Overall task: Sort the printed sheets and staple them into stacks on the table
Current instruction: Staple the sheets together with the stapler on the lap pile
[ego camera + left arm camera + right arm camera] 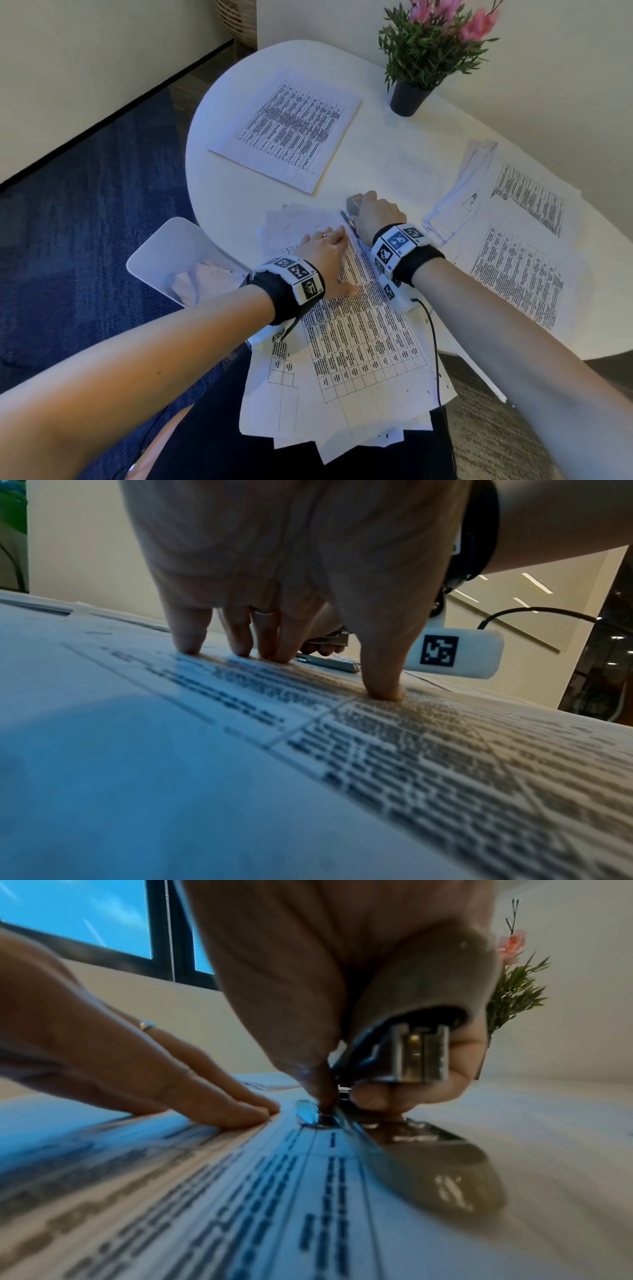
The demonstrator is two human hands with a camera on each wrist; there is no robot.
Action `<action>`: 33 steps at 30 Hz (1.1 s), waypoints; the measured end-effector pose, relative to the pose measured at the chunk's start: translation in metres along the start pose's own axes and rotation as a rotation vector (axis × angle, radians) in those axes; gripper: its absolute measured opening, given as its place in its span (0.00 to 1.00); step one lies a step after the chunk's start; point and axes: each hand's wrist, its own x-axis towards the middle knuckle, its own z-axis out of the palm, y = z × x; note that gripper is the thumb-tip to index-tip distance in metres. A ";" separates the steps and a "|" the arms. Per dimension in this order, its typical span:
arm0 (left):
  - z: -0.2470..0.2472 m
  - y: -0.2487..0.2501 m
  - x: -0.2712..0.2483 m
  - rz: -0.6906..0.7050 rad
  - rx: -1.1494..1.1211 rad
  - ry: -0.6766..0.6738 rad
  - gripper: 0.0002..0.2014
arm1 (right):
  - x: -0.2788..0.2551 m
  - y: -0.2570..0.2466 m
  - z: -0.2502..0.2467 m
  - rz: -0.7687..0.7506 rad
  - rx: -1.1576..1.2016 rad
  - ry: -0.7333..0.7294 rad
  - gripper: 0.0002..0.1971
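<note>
A loose pile of printed sheets [356, 342] lies at the table's near edge and hangs over my lap. My left hand [325, 253] presses flat on its top page [308, 723], fingers straight [219, 1107]. My right hand [376, 216] grips a grey stapler [354, 205] at the pile's far right corner. In the right wrist view the stapler [411, 1047] has its metal base [428, 1164] lying on the table beside the page edge.
A squared stack [287, 130] lies at the far left of the white table [233, 205]. More sheets [513, 240] spread at the right. A potted plant [421, 65] stands at the back. A white bin [178, 260] with scraps sits left of the table.
</note>
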 end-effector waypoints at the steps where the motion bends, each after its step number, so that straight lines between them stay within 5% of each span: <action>1: 0.001 0.000 0.001 0.000 -0.001 0.000 0.53 | 0.000 0.000 0.000 -0.030 -0.018 0.011 0.17; 5: 0.001 0.000 0.000 0.000 -0.007 0.000 0.53 | 0.000 0.003 -0.002 -0.087 -0.050 0.017 0.17; 10: 0.002 0.001 -0.001 0.001 -0.002 0.012 0.53 | 0.014 -0.003 -0.011 0.111 0.179 -0.093 0.21; 22: -0.004 0.001 -0.009 -0.006 -0.067 -0.016 0.49 | -0.005 0.012 -0.020 -0.078 0.232 -0.077 0.20; 27: -0.008 -0.024 -0.033 -0.132 -0.143 0.075 0.40 | -0.029 0.004 -0.011 -0.197 0.155 -0.095 0.18; 33: -0.003 -0.039 -0.051 -0.267 -0.128 0.115 0.44 | -0.041 -0.010 0.002 -0.275 0.140 -0.083 0.17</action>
